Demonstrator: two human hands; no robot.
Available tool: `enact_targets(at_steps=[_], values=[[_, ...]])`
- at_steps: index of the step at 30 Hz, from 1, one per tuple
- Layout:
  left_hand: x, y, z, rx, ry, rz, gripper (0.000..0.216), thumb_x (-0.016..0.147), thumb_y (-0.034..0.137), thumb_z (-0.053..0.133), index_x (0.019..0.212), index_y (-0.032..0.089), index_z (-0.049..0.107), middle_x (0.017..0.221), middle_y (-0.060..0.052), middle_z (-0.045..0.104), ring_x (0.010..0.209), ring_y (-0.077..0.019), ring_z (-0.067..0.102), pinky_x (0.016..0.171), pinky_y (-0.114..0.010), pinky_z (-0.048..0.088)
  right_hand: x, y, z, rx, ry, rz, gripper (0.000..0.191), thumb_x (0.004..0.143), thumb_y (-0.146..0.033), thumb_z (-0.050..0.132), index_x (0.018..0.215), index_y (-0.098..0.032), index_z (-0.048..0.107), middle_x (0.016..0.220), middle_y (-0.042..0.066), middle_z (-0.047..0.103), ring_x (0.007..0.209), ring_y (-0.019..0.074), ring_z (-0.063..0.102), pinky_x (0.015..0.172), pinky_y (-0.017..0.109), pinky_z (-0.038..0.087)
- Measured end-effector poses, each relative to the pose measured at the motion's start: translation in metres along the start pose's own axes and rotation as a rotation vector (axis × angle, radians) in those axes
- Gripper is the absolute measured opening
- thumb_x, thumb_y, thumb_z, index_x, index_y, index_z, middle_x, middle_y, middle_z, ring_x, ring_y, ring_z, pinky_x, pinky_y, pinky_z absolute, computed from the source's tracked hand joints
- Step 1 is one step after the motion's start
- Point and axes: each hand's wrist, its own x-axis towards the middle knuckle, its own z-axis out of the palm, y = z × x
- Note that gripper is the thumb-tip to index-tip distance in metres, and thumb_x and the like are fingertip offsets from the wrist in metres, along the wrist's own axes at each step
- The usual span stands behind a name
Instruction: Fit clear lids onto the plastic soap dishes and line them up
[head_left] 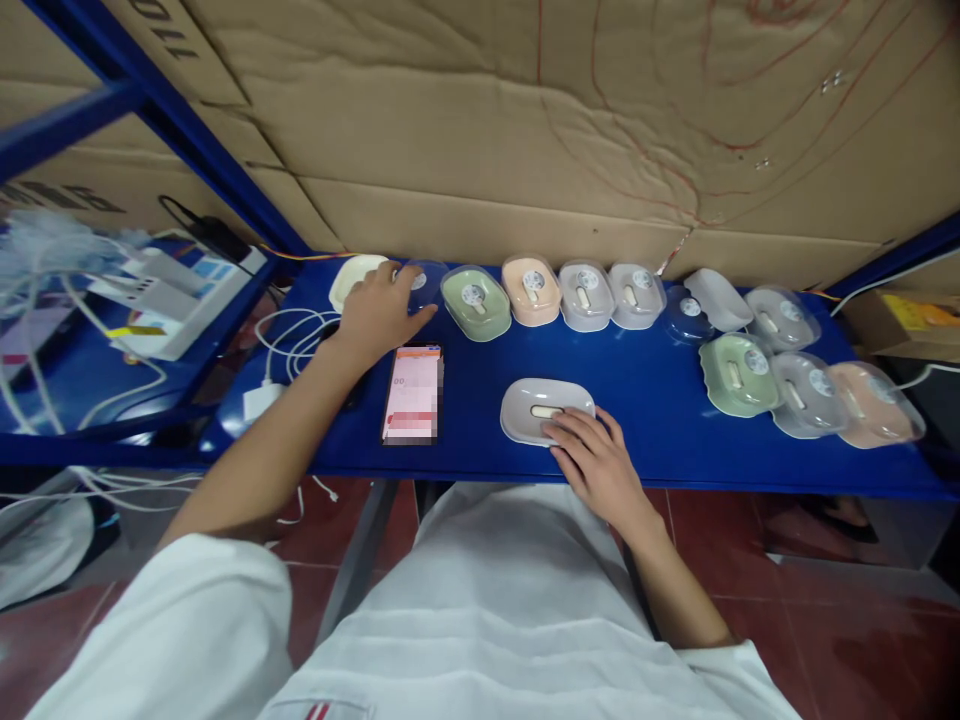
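My right hand [596,460] grips the near right side of a light grey soap dish [517,398], its fingers reaching inside and its thumb at the near rim. A small cream oblong piece [546,411] lies in the middle of this dish, close to my fingertips. At the back left, my left hand [384,308] reaches over the table with fingers and thumb apart. Its fingertips are at the left end of a clear lid [431,290] bearing a round label. Partly covered by that hand is a cream dish [352,272].
Lidded soap dishes, green [474,305], peach [531,290] and grey [585,295], line the back; more, including another green dish [739,375], cluster at right. A phone [412,395] and white cables [289,330] lie at left. Cardboard [465,130] stands behind the blue table [465,460].
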Motion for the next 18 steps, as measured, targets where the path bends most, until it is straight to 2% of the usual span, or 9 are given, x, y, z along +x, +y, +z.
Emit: enact_targets(at_steps=[2, 4, 8, 11, 14, 16, 18], values=[[0.010, 0.002, 0.007, 0.063, -0.080, -0.029, 0.067, 0.098, 0.050, 0.065, 0.155, 0.019, 0.051, 0.159, -0.026, 0.052, 0.134, -0.0493, 0.059, 0.109, -0.062, 0.047, 0.000, 0.000, 0.000, 0.000, 0.002, 0.013, 0.037, 0.112, -0.027, 0.054, 0.148, -0.028, 0.063, 0.149, 0.008, 0.070, 0.144, 0.0263, 0.061, 0.128, 0.055, 0.036], [0.013, 0.009, 0.012, 0.093, -0.133, -0.050, 0.067, 0.098, 0.051, 0.064, 0.155, 0.017, 0.051, 0.156, -0.028, 0.054, 0.134, -0.0508, 0.059, 0.108, -0.062, 0.047, 0.000, 0.000, 0.000, -0.001, 0.004, 0.020, 0.037, 0.112, -0.027, 0.054, 0.147, -0.028, 0.064, 0.150, 0.008, 0.069, 0.144, 0.0262, 0.061, 0.128, 0.055, 0.036], [0.014, 0.009, 0.015, 0.071, -0.174, -0.095, 0.052, 0.100, 0.037, 0.059, 0.147, 0.013, 0.058, 0.145, -0.029, 0.064, 0.133, -0.0499, 0.061, 0.105, -0.061, 0.049, 0.000, 0.000, -0.001, 0.013, 0.002, 0.026, 0.036, 0.112, -0.027, 0.054, 0.147, -0.028, 0.064, 0.150, 0.007, 0.069, 0.144, 0.0247, 0.061, 0.129, 0.053, 0.035], [0.012, -0.005, 0.017, -0.043, -0.084, -0.103, 0.046, 0.102, 0.032, 0.054, 0.144, 0.013, 0.061, 0.143, -0.027, 0.067, 0.128, -0.0468, 0.066, 0.106, -0.062, 0.050, 0.000, 0.000, -0.002, 0.016, -0.002, 0.021, 0.036, 0.112, -0.028, 0.054, 0.147, -0.028, 0.064, 0.150, 0.007, 0.069, 0.144, 0.0246, 0.061, 0.129, 0.053, 0.035], [0.008, -0.022, 0.023, -0.253, 0.089, -0.093, 0.036, 0.101, 0.035, 0.059, 0.132, 0.019, 0.068, 0.132, -0.018, 0.074, 0.123, -0.0395, 0.069, 0.109, -0.059, 0.051, 0.000, 0.001, -0.001, 0.013, -0.003, 0.026, 0.037, 0.112, -0.028, 0.054, 0.147, -0.029, 0.065, 0.150, 0.007, 0.070, 0.144, 0.0256, 0.061, 0.129, 0.054, 0.036], [0.004, -0.031, 0.029, -0.507, 0.178, -0.108, 0.029, 0.098, 0.041, 0.068, 0.120, 0.023, 0.072, 0.119, -0.011, 0.077, 0.112, -0.0323, 0.073, 0.102, -0.053, 0.058, 0.000, 0.002, -0.001, 0.012, -0.003, 0.022, 0.038, 0.111, -0.028, 0.055, 0.148, -0.029, 0.065, 0.149, 0.007, 0.070, 0.144, 0.0263, 0.061, 0.129, 0.054, 0.036], [0.001, -0.034, 0.034, -0.791, 0.214, -0.136, 0.032, 0.093, 0.048, 0.078, 0.112, 0.024, 0.072, 0.109, -0.005, 0.077, 0.099, -0.0245, 0.073, 0.088, -0.046, 0.065, -0.001, 0.002, -0.001, 0.013, -0.007, 0.014, 0.039, 0.111, -0.028, 0.056, 0.148, -0.030, 0.064, 0.150, 0.007, 0.069, 0.145, 0.0268, 0.060, 0.129, 0.055, 0.037]])
